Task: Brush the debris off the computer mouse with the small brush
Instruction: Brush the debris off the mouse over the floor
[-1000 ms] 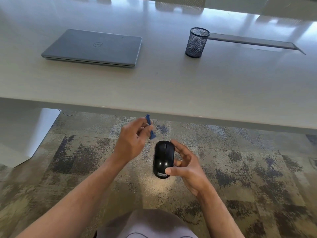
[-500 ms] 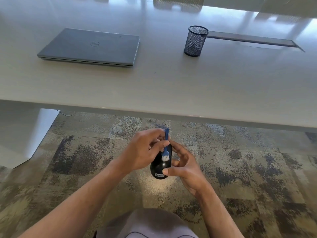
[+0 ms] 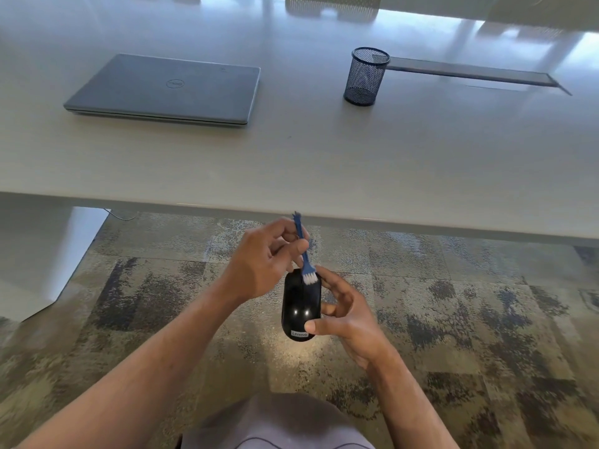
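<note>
1. Mouse [image 3: 300, 306] – a black computer mouse, held in the air below the near edge of the worktop [image 3: 324, 163] and above the patterned carpet. Its long axis runs 12 to 6 o'clock, with the logo end at 6.
2. Right hand [image 3: 348, 319] cradles the mouse from its 3 o'clock side; its grip is clamped on the mouse, thumb on the logo end and fingers curled round the far side.
3. Left hand [image 3: 262, 260] sits at about 10 o'clock from the mouse. Its grip is pinched on the blue handle of the small brush [image 3: 304, 254].
4. The brush leans from 12 down toward 6 – its white bristles touch the mouse's 12 o'clock end.
5. Judgement: the coming stroke likely runs along that long axis, from 12 toward 6, the left hand doing the sweeping while the right steadies.
</note>
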Motion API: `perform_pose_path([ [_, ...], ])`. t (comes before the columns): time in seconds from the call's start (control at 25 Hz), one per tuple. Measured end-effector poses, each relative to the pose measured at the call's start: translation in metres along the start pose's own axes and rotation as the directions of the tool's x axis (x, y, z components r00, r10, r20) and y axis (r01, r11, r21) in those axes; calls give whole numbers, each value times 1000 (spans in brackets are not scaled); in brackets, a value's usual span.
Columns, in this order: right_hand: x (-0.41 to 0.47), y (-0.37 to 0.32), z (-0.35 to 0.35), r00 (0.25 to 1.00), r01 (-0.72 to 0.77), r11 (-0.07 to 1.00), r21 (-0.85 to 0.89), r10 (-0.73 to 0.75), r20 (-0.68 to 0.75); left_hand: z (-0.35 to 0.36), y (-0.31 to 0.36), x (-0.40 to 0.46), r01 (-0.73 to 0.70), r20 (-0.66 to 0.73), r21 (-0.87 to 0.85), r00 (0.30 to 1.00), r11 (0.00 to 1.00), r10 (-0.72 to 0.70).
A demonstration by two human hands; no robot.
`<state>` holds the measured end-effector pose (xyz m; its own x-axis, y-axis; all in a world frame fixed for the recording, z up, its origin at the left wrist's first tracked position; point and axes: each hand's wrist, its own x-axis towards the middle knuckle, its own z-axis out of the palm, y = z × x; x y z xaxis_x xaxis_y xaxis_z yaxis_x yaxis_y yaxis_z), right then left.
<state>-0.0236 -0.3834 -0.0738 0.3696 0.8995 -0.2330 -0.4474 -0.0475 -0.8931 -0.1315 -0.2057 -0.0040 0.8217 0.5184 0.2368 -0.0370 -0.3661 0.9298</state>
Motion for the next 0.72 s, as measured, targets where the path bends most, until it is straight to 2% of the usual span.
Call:
perform_pose_path([
  [0.08, 1, 0, 1, 1000, 2, 1000, -3, -2, 12, 4, 2, -3, -17, 115, -3, 993, 1000, 17],
  [0.16, 2, 0, 3, 1000, 5, 1000, -12, -5, 21, 6, 1, -4, -38, 143, 71, 989, 997, 27],
  [0.28, 2, 0, 5, 999, 11, 1000, -29, -10, 37, 4, -1, 0, -60, 117, 165, 992, 985, 41],
  [0.4, 1, 0, 5, 999, 10, 1000, -21, -9, 36, 2, -2, 6, -49, 20, 222, 999, 974, 45],
  [0.52, 1, -2, 4, 1000, 8, 1000, -8, -8, 19, 2, 1, 7, -9, -44, 96, 999, 995, 13],
  [0.6, 3, -2, 3, 999, 11, 1000, -13, -10, 31, 4, 4, 5, -8, 51, 1, 999, 1000, 8],
  [0.68, 4, -2, 2, 999, 15, 999, -29, -14, 33, 9, 3, 1, -38, 130, 35, 991, 999, 34],
  [0.72, 4, -2, 2, 999, 18, 999, -35, -16, 32, 11, 1, 1, -47, 126, 67, 991, 997, 39],
])
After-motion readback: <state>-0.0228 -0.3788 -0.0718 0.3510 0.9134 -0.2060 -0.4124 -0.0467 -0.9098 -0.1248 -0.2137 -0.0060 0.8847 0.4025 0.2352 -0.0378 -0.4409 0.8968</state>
